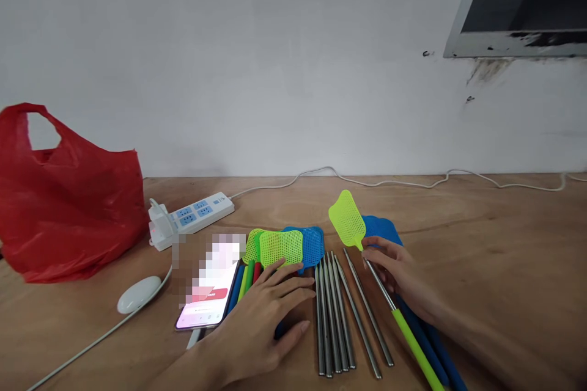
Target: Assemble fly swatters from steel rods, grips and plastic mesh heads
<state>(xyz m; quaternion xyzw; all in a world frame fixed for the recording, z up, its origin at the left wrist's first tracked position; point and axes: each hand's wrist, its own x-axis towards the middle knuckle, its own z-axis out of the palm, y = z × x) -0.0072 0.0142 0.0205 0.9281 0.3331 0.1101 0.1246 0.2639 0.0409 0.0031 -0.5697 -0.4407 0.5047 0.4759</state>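
Note:
My right hand (398, 273) pinches the metal rod of an assembled fly swatter just below its lime-green mesh head (347, 219); its lime handle (415, 345) runs toward the lower right. My left hand (266, 317) lies flat with fingers spread on a pile of swatter heads, green (280, 247) and blue (312, 243), and coloured handles (247, 278). Several bare steel rods (334, 317) lie side by side between my hands. A blue swatter head (381, 227) and blue handles (435, 345) lie under my right hand.
A lit phone (208, 299) lies left of my left hand. Behind it sit a white power strip (192, 215), a white puck with cable (137, 293) and a red plastic bag (64, 195). A white cable (389, 182) runs along the wall on the wooden table (504, 244).

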